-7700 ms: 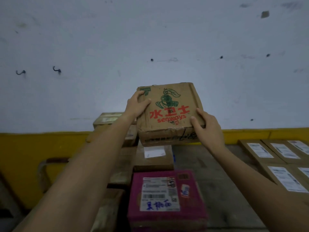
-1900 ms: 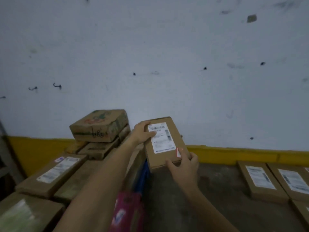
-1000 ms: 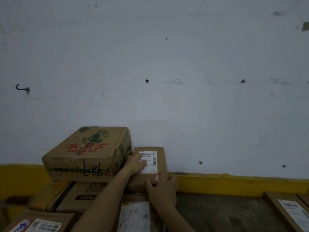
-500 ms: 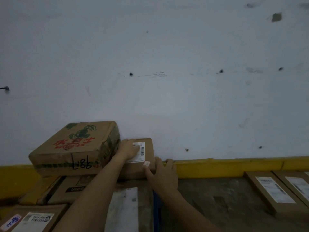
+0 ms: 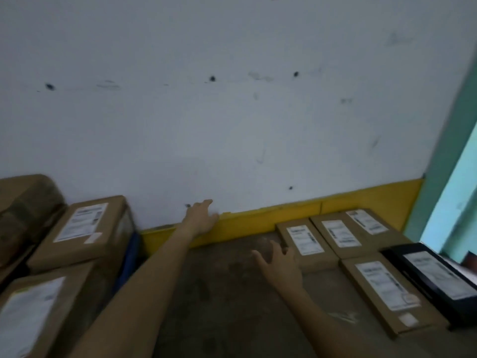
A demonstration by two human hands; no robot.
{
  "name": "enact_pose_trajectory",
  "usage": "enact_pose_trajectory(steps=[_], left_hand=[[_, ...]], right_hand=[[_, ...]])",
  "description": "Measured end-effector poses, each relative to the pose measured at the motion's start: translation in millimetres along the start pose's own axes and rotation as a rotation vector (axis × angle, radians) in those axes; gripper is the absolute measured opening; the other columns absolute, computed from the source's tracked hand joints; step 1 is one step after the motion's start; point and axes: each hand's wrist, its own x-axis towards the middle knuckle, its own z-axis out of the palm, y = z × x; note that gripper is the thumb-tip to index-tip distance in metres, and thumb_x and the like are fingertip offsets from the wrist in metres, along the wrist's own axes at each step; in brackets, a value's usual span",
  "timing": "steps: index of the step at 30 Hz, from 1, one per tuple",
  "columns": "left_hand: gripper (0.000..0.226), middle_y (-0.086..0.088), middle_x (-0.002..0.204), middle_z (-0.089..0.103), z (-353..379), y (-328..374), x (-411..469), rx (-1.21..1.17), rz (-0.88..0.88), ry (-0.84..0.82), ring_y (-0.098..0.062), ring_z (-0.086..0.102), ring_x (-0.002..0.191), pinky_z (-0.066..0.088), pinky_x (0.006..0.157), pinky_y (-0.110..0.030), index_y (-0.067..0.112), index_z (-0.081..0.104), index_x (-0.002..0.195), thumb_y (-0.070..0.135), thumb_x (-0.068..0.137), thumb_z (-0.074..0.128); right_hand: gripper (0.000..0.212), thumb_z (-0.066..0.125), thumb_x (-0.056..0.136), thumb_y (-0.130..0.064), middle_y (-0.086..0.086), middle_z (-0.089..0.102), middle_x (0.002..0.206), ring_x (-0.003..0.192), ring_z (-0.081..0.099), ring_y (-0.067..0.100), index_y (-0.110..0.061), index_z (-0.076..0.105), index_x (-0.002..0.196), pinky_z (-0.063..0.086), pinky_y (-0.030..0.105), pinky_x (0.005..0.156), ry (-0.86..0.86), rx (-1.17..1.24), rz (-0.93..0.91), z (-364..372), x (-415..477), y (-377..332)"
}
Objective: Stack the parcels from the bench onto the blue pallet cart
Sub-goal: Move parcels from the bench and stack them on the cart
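Several flat brown parcels with white labels lie on the grey bench (image 5: 222, 293) at the right; the nearest to my hands is a labelled parcel (image 5: 304, 241). A black parcel (image 5: 433, 277) sits at the far right. My right hand (image 5: 281, 267) hovers open, fingers spread, just left of that parcel. My left hand (image 5: 202, 218) is stretched out open over the bench near the yellow wall strip, holding nothing. On the left, stacked brown parcels (image 5: 82, 228) sit on the cart; a sliver of its blue edge (image 5: 130, 257) shows.
A white wall with a yellow base strip (image 5: 258, 220) runs behind the bench. A teal frame (image 5: 449, 177) stands at the right edge. Another labelled box (image 5: 31, 316) fills the lower left corner.
Both hands have let go of the small labelled parcel, which now rests on the stack at the left. The view has swung right, and both hands reach over the bench toward the flat parcels.
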Motion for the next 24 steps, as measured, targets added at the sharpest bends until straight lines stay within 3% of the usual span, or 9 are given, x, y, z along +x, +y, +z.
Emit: enact_pose_trajectory(steps=[5,10,12,17,24], left_hand=[[0.059,-0.010,0.154,0.025,121.2,82.7,5.7,-0.007,0.062,-0.150,-0.027,0.025,0.141,0.023,0.114,-0.038,0.013,0.024,0.146,0.035,0.096,0.046],[0.054,-0.008,0.148,0.036,220.8,139.7,-8.6,-0.077,0.128,-0.286,-0.026,0.036,0.135,0.033,0.111,-0.038,0.015,0.032,0.143,0.031,0.095,0.049],[0.054,-0.008,0.150,0.032,249.1,161.0,-14.7,-0.092,0.150,-0.310,-0.026,0.030,0.138,0.028,0.113,-0.037,0.014,0.032,0.143,0.031,0.095,0.049],[0.054,-0.005,0.153,0.027,299.3,204.9,-14.7,-0.079,0.243,-0.398,-0.023,0.023,0.141,0.024,0.116,-0.041,0.017,0.032,0.144,0.035,0.096,0.046],[0.056,-0.003,0.158,0.009,329.4,220.7,-5.3,-0.060,0.204,-0.423,-0.028,0.004,0.145,0.014,0.118,-0.046,0.024,0.024,0.147,0.037,0.096,0.045]], right_hand=[[0.069,0.041,0.088,-0.061,0.015,0.023,0.146,0.134,0.025,0.032,-0.024,0.025,0.143,0.033,0.042,0.106,0.069,-0.019,0.189,-44.5,10.6,119.6],[0.064,0.043,0.088,-0.060,0.014,0.028,0.142,0.131,0.029,0.033,-0.026,0.030,0.141,0.035,0.042,0.103,0.171,-0.030,0.383,-81.6,3.2,216.7],[0.064,0.045,0.089,-0.056,0.016,0.027,0.142,0.130,0.028,0.034,-0.024,0.030,0.142,0.034,0.041,0.103,0.234,-0.022,0.442,-91.0,-5.0,244.2],[0.061,0.046,0.089,-0.054,0.013,0.022,0.142,0.129,0.026,0.030,-0.025,0.031,0.140,0.032,0.036,0.103,0.289,-0.094,0.509,-105.2,-16.7,280.1],[0.064,0.048,0.089,-0.053,0.010,0.018,0.142,0.128,0.031,0.026,-0.023,0.027,0.142,0.035,0.033,0.103,0.261,-0.051,0.471,-100.6,-27.1,299.1]])
